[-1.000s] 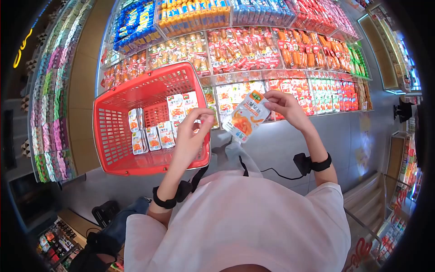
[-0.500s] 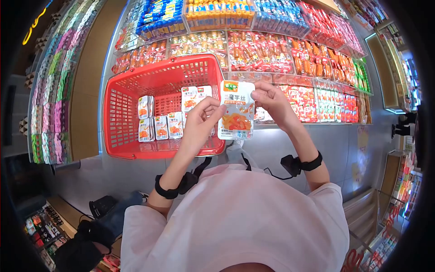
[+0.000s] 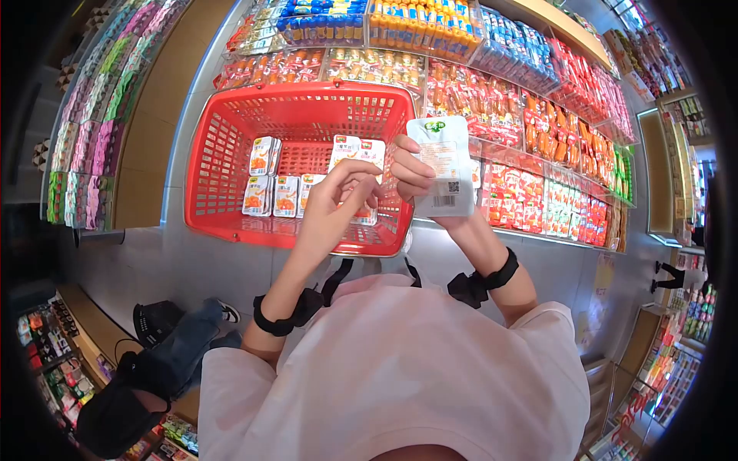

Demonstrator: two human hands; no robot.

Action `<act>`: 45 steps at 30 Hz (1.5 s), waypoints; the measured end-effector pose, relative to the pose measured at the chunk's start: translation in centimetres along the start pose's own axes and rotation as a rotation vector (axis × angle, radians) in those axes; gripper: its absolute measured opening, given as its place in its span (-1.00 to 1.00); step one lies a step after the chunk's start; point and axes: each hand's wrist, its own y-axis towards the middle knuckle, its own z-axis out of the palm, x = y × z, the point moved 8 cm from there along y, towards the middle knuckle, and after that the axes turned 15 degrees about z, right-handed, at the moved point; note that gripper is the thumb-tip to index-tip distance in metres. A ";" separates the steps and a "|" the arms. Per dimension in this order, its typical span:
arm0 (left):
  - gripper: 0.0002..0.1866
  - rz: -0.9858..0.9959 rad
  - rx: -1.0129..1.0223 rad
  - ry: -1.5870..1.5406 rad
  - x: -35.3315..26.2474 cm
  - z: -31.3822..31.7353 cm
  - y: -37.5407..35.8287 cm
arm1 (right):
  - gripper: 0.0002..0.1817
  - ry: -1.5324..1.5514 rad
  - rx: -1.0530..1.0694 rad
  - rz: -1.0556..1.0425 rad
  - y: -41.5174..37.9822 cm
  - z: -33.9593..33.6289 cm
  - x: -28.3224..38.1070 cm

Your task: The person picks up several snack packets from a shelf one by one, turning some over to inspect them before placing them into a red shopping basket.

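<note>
Head view, nearest first: the person's pale shirt (image 3: 400, 369) fills the lower frame, with both forearms rising from it, each banded by a black wrist strap (image 3: 278, 319). Low at the left edge a second person (image 3: 146, 369) in dark clothing and jeans crouches on the floor, well apart from the hands. The left hand (image 3: 334, 211) is raised in front of the red basket (image 3: 231, 138), fingers loosely curled with the thumb set against them; it grasps nothing that can be made out, and it sits just beside the right hand. The right hand (image 3: 411, 173) grips the snack packet (image 3: 443, 165) along its left edge, fingers wrapped over the front. The packet is held upright with its printed back and barcode toward the camera, its right and top edges free, just outside the basket's right rim. Inside the basket, small orange-and-white packets (image 3: 269, 184) lie in rows against the far mesh wall; the left portion of the basket floor is bare. Beyond the basket and hands, shelves of packaged goods (image 3: 553, 115) curve across the frame close behind. An open aisle runs along the right side, where a distant figure (image 3: 676, 275) stands.
</note>
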 end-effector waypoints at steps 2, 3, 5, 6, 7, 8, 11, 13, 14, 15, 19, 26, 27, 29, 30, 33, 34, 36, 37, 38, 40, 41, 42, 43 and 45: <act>-0.81 0.020 -0.034 0.005 0.0 -0.9 -0.2 | -0.74 0.028 0.007 0.018 0.6 -0.2 -0.1; -0.81 0.018 -0.037 0.002 0.2 -1.2 -0.3 | -0.73 0.036 0.013 0.026 1.0 -0.3 -0.2; -0.81 0.016 -0.040 -0.007 0.3 -1.7 -0.4 | -0.72 0.049 0.023 0.042 1.6 -0.4 -0.3; -0.81 0.020 -0.043 -0.008 0.3 -2.0 -0.4 | -0.72 0.052 0.013 0.044 2.0 -0.3 -0.4; -0.81 0.023 -0.046 -0.010 0.3 -2.3 -0.4 | -0.72 0.055 0.003 0.046 2.4 0.0 -0.5; -0.81 0.024 -0.048 -0.013 0.3 -2.6 -0.5 | -0.71 0.060 -0.008 0.046 2.8 0.2 -0.7; -0.82 0.021 -0.076 -0.021 0.5 -4.1 -0.6 | -0.70 0.049 -0.018 0.045 3.9 0.3 -1.1; -0.82 0.030 -0.096 -0.025 0.7 -5.2 -0.7 | -0.70 -0.032 -0.056 0.054 4.8 -0.2 -1.2; -0.82 0.035 -0.107 -0.027 0.8 -5.8 -0.7 | -0.70 -0.073 -0.074 0.060 5.3 -0.4 -1.2; -0.82 0.033 -0.127 -0.045 1.1 -6.5 -0.8 | -0.72 -0.269 -0.255 0.022 5.4 -1.3 -0.9; -0.82 0.020 -0.189 -0.084 2.8 -9.5 -1.7 | -0.84 -0.705 -0.917 -0.131 4.6 -3.9 0.1; -0.83 0.027 -0.427 0.208 4.3 -19.1 -5.6 | -0.86 -1.091 -1.202 0.035 6.2 -7.0 0.2; -0.83 0.033 -0.472 0.254 4.4 -20.7 -6.3 | -0.85 -1.078 -1.197 0.086 6.8 -7.5 -0.1; -0.84 0.036 -0.572 0.307 4.8 -23.9 -8.0 | -0.82 -1.047 -1.178 0.182 8.1 -8.3 -0.5; -0.85 0.018 -0.619 0.346 5.0 -25.4 -8.9 | -0.80 -1.006 -1.186 0.207 8.8 -8.9 -0.7; -0.84 -0.005 -0.694 0.466 5.3 -28.4 -10.5 | -0.85 -0.942 -1.186 0.451 10.1 -12.8 -0.7; -0.84 0.001 -0.699 0.504 5.7 -28.9 -10.9 | -0.92 -0.902 -1.251 0.403 10.3 -14.6 -0.2; -0.83 0.007 -0.699 0.624 5.6 -29.4 -11.0 | -0.94 -0.953 -1.386 0.468 10.9 -17.9 0.4; -0.83 0.002 -0.692 0.704 5.1 -29.0 -10.7 | -0.94 -0.976 -1.454 0.502 11.1 -19.6 0.5; -0.82 -0.003 -0.683 0.785 4.8 -28.6 -10.5 | -0.95 -1.018 -1.491 0.482 11.6 -21.6 0.5; -0.82 -0.036 -0.646 0.891 4.6 -28.1 -10.3 | -0.89 -1.154 -1.515 0.599 13.1 -24.5 -0.1; -0.82 -0.055 -0.627 0.945 4.6 -28.0 -10.4 | -0.84 -1.137 -1.508 0.594 13.7 -26.2 -0.7; -0.83 -0.070 -0.619 0.959 5.1 -28.1 -10.6 | -0.86 -1.155 -1.519 0.589 14.3 -27.7 -1.3; -0.83 -0.074 -0.630 0.954 5.1 -28.2 -10.6 | -0.87 -1.174 -1.530 0.581 14.9 -29.1 -1.9; -0.83 -0.083 -0.649 0.945 4.7 -28.2 -10.6 | -0.89 -1.117 -1.528 0.556 15.3 -32.1 -3.9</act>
